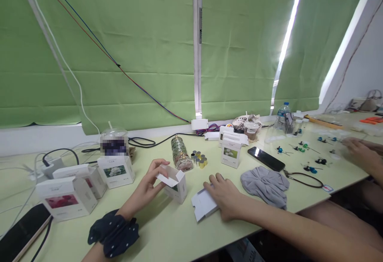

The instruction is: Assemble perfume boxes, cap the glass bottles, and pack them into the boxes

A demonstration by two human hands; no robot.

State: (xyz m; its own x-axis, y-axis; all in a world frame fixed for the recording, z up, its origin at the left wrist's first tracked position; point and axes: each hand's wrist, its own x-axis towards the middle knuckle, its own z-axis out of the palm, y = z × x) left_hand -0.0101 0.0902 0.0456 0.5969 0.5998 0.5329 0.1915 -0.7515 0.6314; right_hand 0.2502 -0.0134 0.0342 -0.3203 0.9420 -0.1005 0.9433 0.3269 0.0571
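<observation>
My left hand (pixel 152 180) grips an upright small white carton (pixel 176 190) by its upper edge; the carton's top flaps stand up. My right hand (pixel 223 196) rests over a flat white carton (pixel 205 206) lying on the table, its fingers curled across the top. Whether these fingers grip it or only press on it is hard to see. Behind the left hand's carton lies a tall clear-wrapped stack of coils (pixel 181 154). Beside it stand several small gold and grey cylinders (pixel 200 159).
Closed printed cartons (pixel 67 200) stand at left, another carton (pixel 231 153) at back centre. A phone (pixel 266 159) and grey scrunchie (pixel 266 186) lie right. Another person's hand (pixel 359 152) is near small coloured parts (pixel 301 148). Cables and a lidded cup (pixel 114 144) sit behind.
</observation>
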